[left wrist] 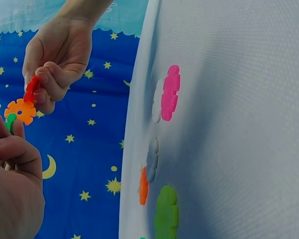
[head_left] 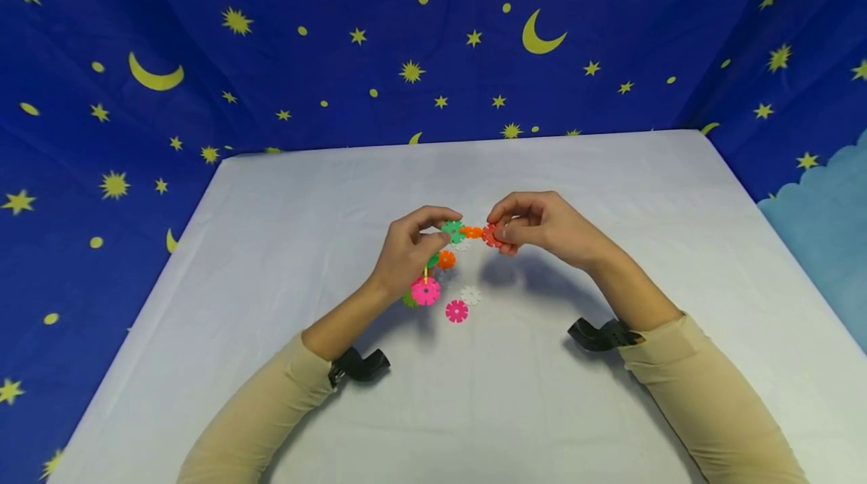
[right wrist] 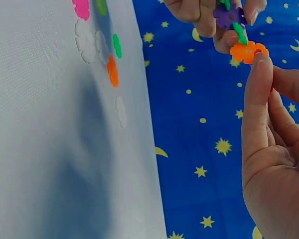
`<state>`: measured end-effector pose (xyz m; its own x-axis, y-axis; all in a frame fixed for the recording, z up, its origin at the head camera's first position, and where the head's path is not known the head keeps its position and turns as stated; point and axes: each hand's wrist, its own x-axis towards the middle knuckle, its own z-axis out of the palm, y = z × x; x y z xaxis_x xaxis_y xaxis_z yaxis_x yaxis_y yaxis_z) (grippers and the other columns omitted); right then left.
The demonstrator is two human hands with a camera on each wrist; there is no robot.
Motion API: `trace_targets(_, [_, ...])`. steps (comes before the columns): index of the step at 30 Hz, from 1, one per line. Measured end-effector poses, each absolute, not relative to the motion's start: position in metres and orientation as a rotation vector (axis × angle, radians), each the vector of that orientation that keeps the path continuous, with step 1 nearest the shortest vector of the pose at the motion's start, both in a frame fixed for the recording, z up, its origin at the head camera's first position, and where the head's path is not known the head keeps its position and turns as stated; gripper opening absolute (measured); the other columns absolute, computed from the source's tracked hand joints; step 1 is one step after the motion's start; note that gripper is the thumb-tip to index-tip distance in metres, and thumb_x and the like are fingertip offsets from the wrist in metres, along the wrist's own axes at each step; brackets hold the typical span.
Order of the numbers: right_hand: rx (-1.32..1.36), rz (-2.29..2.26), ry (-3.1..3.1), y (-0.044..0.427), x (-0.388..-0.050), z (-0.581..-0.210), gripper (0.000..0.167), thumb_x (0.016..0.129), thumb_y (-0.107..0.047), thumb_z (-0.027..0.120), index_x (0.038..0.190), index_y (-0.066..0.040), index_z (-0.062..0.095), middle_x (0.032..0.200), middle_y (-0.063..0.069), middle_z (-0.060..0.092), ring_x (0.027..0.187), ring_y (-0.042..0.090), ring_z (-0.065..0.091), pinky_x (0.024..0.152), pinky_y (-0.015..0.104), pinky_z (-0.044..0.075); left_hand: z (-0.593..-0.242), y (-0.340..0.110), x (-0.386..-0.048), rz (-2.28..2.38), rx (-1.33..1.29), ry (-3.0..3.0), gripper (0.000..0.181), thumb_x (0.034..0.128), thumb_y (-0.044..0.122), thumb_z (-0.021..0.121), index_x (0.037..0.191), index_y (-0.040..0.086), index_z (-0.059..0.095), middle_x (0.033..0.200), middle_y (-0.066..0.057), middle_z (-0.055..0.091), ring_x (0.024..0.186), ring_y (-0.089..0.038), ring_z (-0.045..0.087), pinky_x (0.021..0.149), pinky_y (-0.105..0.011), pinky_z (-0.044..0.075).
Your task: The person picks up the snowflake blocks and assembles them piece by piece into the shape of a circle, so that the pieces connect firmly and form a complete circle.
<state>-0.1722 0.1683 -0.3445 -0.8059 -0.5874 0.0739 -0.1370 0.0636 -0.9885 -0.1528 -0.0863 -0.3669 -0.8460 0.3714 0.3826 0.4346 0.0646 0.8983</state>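
Observation:
My left hand (head_left: 406, 249) pinches a green notched snowflake disc (head_left: 453, 232) in a short chain of such discs. An orange disc (head_left: 472, 232) links it edge-on to a red disc (head_left: 493, 235), which my right hand (head_left: 552, 229) pinches between thumb and fingers. In the right wrist view a purple disc (right wrist: 230, 17) sits beyond the green one, among the left fingers. Below the left hand, a yellow disc (head_left: 426, 273) seen edge-on and a pink disc (head_left: 426, 291) appear to hang from the chain. The chain is held above the table.
Loose discs lie on the white-covered table (head_left: 528, 409): a pink disc (head_left: 457, 311), a white disc (head_left: 470, 295), an orange disc (head_left: 445, 260) and a lime disc (left wrist: 166, 214), among others. Behind hangs a blue star-patterned cloth (head_left: 379, 17). Black wrist mounts (head_left: 362, 366) extend from both sleeves.

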Motion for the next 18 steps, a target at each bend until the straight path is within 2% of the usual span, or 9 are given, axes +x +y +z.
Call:
trace_targets(6, [-0.730,-1.791,1.993,0.165,-0.171,-0.345,0.019,0.090,-0.005,0.065,0.107,0.002,0.062,0.093,0.025,0.065,0.074,0.034,0.064,0.070,0.043,0.056,-0.369,-0.086,-0.154,-1.937,-0.885,-2.250,0.029,0.0889,0.012,0.052,0.113,0.003,0.065,0.108,-0.004,0.063,0.093,-0.021,0.054,0.058,-0.029,0.047])
trace_targets(8, [-0.728,-1.799,1.981,0.163,-0.171,-0.346,0.018,0.090,-0.005,0.065,0.106,0.003,0.062,0.091,0.025,0.065,0.072,0.035,0.064,0.069,0.043,0.056,-0.369,-0.086,-0.153,-1.926,-0.892,-2.264,0.029,0.0897,0.013,0.051,0.113,0.004,0.065,0.105,-0.004,0.062,0.080,-0.020,0.054,0.054,-0.029,0.044])
trace_targets(10, [-0.730,-1.817,1.966,0.161,-0.169,-0.346,0.017,0.090,-0.005,0.066,0.104,0.004,0.062,0.090,0.025,0.065,0.071,0.035,0.064,0.068,0.044,0.056,-0.369,-0.086,-0.153,-1.906,-0.892,-2.277,0.029,0.0913,0.015,0.050,0.113,0.007,0.066,0.103,-0.003,0.063,0.066,-0.018,0.050,0.049,-0.028,0.040])
trace_targets(13, [-0.734,-1.846,1.938,0.159,-0.168,-0.347,0.014,0.090,-0.003,0.066,0.101,0.005,0.062,0.090,0.025,0.066,0.069,0.033,0.064,0.067,0.044,0.056,-0.370,-0.086,-0.152,-1.886,-0.893,-2.281,0.028,0.0937,0.017,0.048,0.112,0.008,0.067,0.103,-0.003,0.064,0.048,-0.018,0.035,0.042,-0.029,0.031])
trace_targets(18, [-0.741,-1.864,1.917,0.157,-0.165,-0.347,0.009,0.090,0.001,0.064,0.097,0.007,0.063,0.089,0.025,0.067,0.066,0.029,0.064,0.066,0.041,0.057,-0.371,-0.086,-0.150,-1.890,-0.904,-2.260,0.026,0.0954,0.016,0.048,0.111,0.009,0.068,0.098,-0.002,0.066,0.038,-0.018,0.024,0.037,-0.029,0.024])
